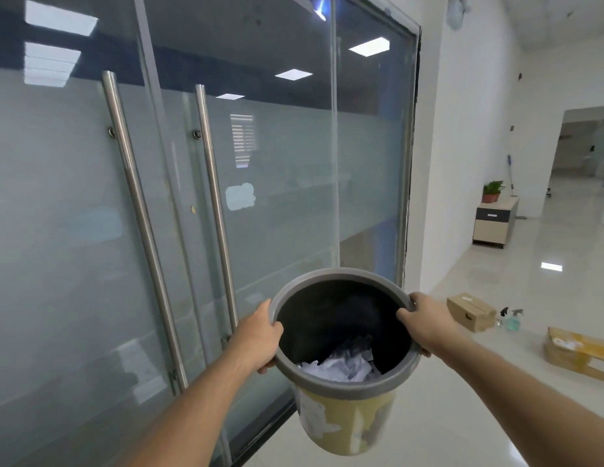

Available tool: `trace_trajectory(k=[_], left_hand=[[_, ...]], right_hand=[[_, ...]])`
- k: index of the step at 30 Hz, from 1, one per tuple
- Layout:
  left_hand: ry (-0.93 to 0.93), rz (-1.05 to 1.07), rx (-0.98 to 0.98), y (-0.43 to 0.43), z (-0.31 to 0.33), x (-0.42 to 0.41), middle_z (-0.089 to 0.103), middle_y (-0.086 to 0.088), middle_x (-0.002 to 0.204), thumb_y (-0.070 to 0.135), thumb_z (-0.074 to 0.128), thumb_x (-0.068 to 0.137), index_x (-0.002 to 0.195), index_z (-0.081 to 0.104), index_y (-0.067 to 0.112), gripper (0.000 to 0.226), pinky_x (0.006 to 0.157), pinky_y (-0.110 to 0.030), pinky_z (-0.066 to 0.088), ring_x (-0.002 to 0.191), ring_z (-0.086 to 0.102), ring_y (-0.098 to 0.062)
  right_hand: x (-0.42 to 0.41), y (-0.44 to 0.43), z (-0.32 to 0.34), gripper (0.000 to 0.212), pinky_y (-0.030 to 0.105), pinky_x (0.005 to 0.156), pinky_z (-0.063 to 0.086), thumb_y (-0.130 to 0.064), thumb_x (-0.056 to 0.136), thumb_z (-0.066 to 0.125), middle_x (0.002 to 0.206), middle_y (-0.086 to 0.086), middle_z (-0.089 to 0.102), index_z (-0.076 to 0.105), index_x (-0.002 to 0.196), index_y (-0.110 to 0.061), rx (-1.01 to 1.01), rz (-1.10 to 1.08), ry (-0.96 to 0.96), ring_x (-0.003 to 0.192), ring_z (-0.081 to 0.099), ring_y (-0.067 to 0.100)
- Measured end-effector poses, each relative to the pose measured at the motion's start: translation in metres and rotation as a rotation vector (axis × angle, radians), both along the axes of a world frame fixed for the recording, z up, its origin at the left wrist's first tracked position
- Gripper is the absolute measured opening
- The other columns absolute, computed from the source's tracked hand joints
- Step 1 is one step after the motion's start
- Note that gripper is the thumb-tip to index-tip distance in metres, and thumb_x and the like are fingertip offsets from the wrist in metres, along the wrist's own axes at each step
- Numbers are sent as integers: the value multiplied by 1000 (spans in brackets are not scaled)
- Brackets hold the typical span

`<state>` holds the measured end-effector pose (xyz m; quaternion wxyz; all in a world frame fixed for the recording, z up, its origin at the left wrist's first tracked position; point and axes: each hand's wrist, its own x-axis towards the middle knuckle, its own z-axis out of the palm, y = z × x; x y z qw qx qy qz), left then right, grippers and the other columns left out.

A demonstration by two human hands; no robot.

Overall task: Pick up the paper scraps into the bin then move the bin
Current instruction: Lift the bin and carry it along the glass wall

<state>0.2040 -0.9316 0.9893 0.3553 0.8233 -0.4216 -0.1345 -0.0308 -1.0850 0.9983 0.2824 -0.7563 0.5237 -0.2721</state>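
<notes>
I hold a round bin [344, 419] in the air in front of me, low in the middle of the view. It has a yellowish wall, a grey rim and a black inside. Crumpled white paper scraps [341, 367] lie at its bottom. My left hand [260, 335] grips the rim on the left side, fingers under it. My right hand [425, 318] grips the rim on the right, thumb inside. The bin is tilted a little toward me.
A frosted glass door [74, 214] with two long steel handles [142, 214] fills the left. On the glossy white floor at the right lie two cardboard boxes [470, 311] [578, 352] and a spray bottle [512, 320]. Farther back stands a small cabinet [494, 224] with a potted plant [492, 191].
</notes>
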Motion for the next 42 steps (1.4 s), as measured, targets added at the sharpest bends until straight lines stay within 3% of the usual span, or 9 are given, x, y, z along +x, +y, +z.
trace_trajectory(k=[4,14,16,18,20,24,27,35,42], left_hand=[[6,34,-14,-24,-6,8,68,-9,88,29,47,97,134,37,34,39,44,-24,53,61,71,-22],[43,25,23,-67,-58,32,67,-5,80,29,47,97,130,40,37,34,39,-19,46,58,70,-19],[24,34,39,-73,-88,39,66,-3,79,28,46,98,134,37,36,38,41,-23,49,56,66,-15],[15,58,55,-78,-127,44,68,-5,85,28,45,98,138,35,35,42,56,-38,60,65,69,-20],[6,106,88,-78,-178,43,70,-13,98,28,43,97,143,31,34,48,75,-47,60,80,69,-30],[-9,125,160,-65,-309,30,67,-26,112,23,45,96,149,28,26,56,84,-48,52,99,62,-45],[-3,115,207,-48,-423,19,69,-28,104,23,46,97,149,28,26,55,75,-43,47,94,63,-46],[64,75,349,-13,-706,-5,69,-26,96,24,46,98,149,26,26,55,72,-45,50,85,65,-44],[68,57,418,-16,-863,6,67,-21,81,24,43,99,151,20,28,57,73,-50,55,72,63,-39]], right_hand=[[15,-32,-10,15,21,29,40,-22,88,51,74,12,65,54,100,-14,-24,25,42,42,61,25],[41,-75,-64,18,22,30,40,-16,89,47,77,11,62,55,104,-11,33,40,60,49,61,27],[47,-81,-91,19,27,35,45,-17,90,45,81,12,62,55,105,-11,25,35,90,54,62,30],[52,-84,-129,22,40,53,55,-20,91,44,89,16,63,53,108,-10,30,31,125,67,64,36],[55,-83,-179,24,51,71,56,-20,93,44,97,22,63,51,112,-7,50,28,165,80,62,42],[48,-66,-314,26,46,77,51,-19,93,44,103,30,63,45,115,-5,135,5,232,91,60,46],[38,-51,-430,21,40,69,44,-20,93,43,98,28,65,45,111,-8,172,0,273,87,60,45],[15,-11,-720,16,36,64,40,-21,95,39,81,7,53,43,108,-13,265,-26,345,68,49,31],[21,-4,-891,14,35,62,39,-20,96,37,79,6,53,42,108,-14,309,-26,311,67,50,29]])
